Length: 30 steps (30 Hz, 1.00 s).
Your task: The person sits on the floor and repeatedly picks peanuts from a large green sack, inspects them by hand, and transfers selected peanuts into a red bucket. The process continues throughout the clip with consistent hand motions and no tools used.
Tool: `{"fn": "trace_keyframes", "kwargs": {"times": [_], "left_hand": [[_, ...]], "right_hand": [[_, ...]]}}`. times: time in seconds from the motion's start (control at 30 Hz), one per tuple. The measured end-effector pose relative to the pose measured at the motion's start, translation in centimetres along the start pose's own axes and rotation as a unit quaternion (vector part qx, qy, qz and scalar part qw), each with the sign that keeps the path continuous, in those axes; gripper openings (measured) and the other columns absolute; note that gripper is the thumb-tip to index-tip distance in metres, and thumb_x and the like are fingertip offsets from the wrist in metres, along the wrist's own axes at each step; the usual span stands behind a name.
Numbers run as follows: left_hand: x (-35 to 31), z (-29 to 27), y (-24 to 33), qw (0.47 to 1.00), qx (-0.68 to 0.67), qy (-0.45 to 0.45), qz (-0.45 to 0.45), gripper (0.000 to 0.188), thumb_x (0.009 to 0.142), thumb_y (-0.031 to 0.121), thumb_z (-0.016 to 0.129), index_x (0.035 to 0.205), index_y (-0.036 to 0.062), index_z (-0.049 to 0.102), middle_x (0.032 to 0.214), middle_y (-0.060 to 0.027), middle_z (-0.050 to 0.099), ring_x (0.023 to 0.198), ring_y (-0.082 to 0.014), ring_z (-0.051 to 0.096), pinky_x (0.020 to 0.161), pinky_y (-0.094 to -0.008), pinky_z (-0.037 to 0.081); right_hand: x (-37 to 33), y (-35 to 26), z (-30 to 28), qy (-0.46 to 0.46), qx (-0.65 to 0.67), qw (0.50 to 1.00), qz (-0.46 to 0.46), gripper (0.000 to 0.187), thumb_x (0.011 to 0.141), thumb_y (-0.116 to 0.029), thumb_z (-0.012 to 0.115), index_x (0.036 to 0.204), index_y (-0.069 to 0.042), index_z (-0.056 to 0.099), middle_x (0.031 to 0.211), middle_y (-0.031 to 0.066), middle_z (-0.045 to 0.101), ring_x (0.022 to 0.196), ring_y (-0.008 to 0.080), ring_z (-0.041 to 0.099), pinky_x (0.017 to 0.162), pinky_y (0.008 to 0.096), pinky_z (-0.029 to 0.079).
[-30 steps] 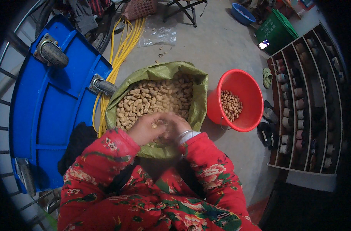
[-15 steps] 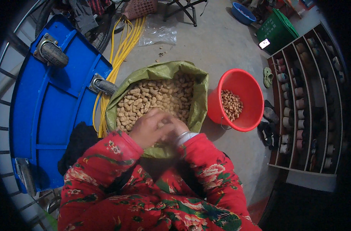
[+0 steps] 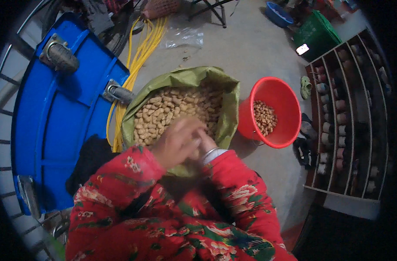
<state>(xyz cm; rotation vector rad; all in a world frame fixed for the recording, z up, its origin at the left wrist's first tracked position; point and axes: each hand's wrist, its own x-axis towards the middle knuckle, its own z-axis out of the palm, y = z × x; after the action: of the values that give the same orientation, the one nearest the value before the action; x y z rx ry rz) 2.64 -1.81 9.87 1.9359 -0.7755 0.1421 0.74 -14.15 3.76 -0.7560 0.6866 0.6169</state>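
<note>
My left hand [image 3: 179, 140] and my right hand [image 3: 205, 142] meet over the near side of an olive-green woven sack [image 3: 230, 98]. Both hands are closed, fingers curled and pressed against each other; what lies between them is hidden and smeared by motion. Unshelled peanuts [image 3: 157, 114] fill the sack, whose mouth is rolled open around them. To its right stands a red bucket [image 3: 290, 93], tilted in view, with a layer of smaller, browner shelled peanuts [image 3: 264, 116] at the bottom. A silvery bracelet circles my right wrist.
An upturned blue platform cart [image 3: 76, 139] with castors stands at left, beside coiled yellow hose [image 3: 144, 52]. A shoe rack [image 3: 346, 117] lines the right, with green clogs [image 3: 305, 87] nearby. A green bin [image 3: 316, 35] and blue basin [image 3: 279, 15] stand far right.
The hands stay joined over the sack, their fingers shifting slightly. The whole view has slid a little, so sack and bucket appear slightly farther right.
</note>
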Motion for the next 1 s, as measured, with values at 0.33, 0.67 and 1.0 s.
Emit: {"fn": "trace_keyframes", "kwargs": {"times": [0.33, 0.67, 1.0], "left_hand": [[-1.3, -3.4, -8.0, 0.959, 0.203, -0.017, -0.198, 0.018, 0.068, 0.009, 0.052, 0.085, 0.0044, 0.053, 0.083, -0.0137, 0.052, 0.082, -0.0289, 0.049, 0.072, -0.0355, 0.039], [-5.4, -0.3, -5.9, 0.88, 0.321, -0.318, -0.147, 0.027, 0.064, 0.019, 0.057, 0.088, 0.0093, 0.051, 0.085, -0.0108, 0.045, 0.085, -0.0287, 0.046, 0.065, -0.0379, 0.043], [-5.1, -0.1, -7.9, 0.883, 0.307, -0.298, -0.195, 0.022, 0.064, 0.004, 0.048, 0.086, 0.0093, 0.051, 0.084, -0.0102, 0.046, 0.081, -0.0289, 0.049, 0.067, -0.0382, 0.042]], "right_hand": [[-0.4, -1.6, -1.5, -0.054, -0.008, 0.998, 0.01, 0.017, 0.077, -0.025, 0.049, 0.079, -0.008, 0.047, 0.066, 0.0056, 0.05, 0.046, 0.0129, 0.044, 0.034, 0.0209, 0.03], [0.2, -1.3, -1.6, 0.108, -0.006, 0.993, -0.056, 0.022, 0.077, -0.029, 0.048, 0.087, -0.01, 0.046, 0.075, 0.0057, 0.049, 0.062, 0.0174, 0.049, 0.046, 0.0274, 0.039], [-0.1, -2.1, -1.9, 0.067, -0.027, 0.997, -0.031, 0.019, 0.076, -0.028, 0.052, 0.08, -0.011, 0.045, 0.066, 0.0038, 0.049, 0.048, 0.0121, 0.039, 0.037, 0.0206, 0.027]]}}
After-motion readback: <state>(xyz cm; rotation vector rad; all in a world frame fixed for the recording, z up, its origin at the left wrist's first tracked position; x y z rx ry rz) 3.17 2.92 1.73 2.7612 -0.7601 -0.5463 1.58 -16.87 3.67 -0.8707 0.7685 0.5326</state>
